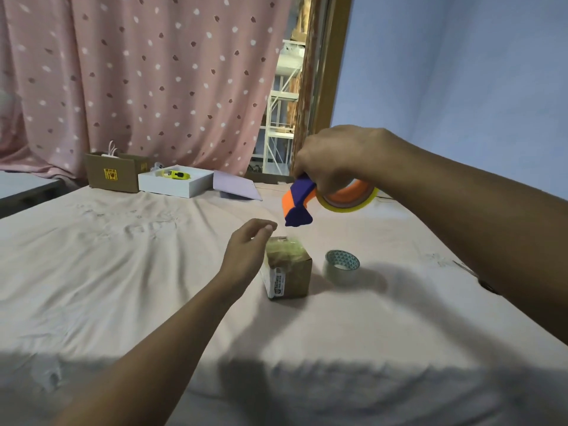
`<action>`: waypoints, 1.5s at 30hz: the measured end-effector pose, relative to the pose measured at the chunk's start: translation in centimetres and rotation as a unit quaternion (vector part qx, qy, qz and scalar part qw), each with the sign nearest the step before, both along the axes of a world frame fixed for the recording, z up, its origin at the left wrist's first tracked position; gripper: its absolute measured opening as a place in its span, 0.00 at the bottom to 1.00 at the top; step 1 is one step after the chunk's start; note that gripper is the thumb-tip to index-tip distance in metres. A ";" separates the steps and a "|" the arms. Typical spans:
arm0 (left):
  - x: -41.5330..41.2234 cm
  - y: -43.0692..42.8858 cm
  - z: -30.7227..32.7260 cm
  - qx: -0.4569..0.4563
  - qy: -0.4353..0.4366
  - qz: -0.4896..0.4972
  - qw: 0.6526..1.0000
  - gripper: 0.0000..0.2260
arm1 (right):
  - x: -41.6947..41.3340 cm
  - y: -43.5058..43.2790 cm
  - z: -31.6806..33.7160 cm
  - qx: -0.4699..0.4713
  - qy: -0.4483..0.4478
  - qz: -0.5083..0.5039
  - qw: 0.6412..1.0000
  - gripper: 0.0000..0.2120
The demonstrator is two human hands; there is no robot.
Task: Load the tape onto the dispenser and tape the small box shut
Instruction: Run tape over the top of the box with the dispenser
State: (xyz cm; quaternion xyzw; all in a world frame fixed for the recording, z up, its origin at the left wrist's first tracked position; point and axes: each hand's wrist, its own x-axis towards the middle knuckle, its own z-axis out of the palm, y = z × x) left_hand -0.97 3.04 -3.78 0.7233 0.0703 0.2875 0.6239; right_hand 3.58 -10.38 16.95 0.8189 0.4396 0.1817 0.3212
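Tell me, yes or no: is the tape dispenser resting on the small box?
No. The right hand holds the tape dispenser in the air above the small box, with a clear gap between them.

From my feed I see two bare forearms, no sleeves, watch or rings on either. My left hand [249, 250] and right hand [335, 158] are ungloved, with short fingernails showing on the left fingertips [270, 227].

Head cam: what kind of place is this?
Probably a room in a home used for packing, not a lab: a cloth-covered surface, a pink dotted curtain, and open cartons at the far edge; metal shelving shows beyond the doorway.
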 end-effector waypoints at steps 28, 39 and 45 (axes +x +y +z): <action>-0.2 3.6 0.3 -0.242 0.112 -0.104 0.958 0.16 | 3.0 1.6 -3.7 0.047 0.049 0.045 0.997 0.20; -0.1 2.9 0.1 -0.197 0.098 -0.076 0.973 0.06 | 4.4 1.7 -4.7 0.044 0.077 0.034 0.995 0.25; 0.0 3.6 -0.5 -0.232 0.123 -0.080 0.962 0.11 | 4.6 1.7 -4.8 0.049 0.086 0.030 0.995 0.26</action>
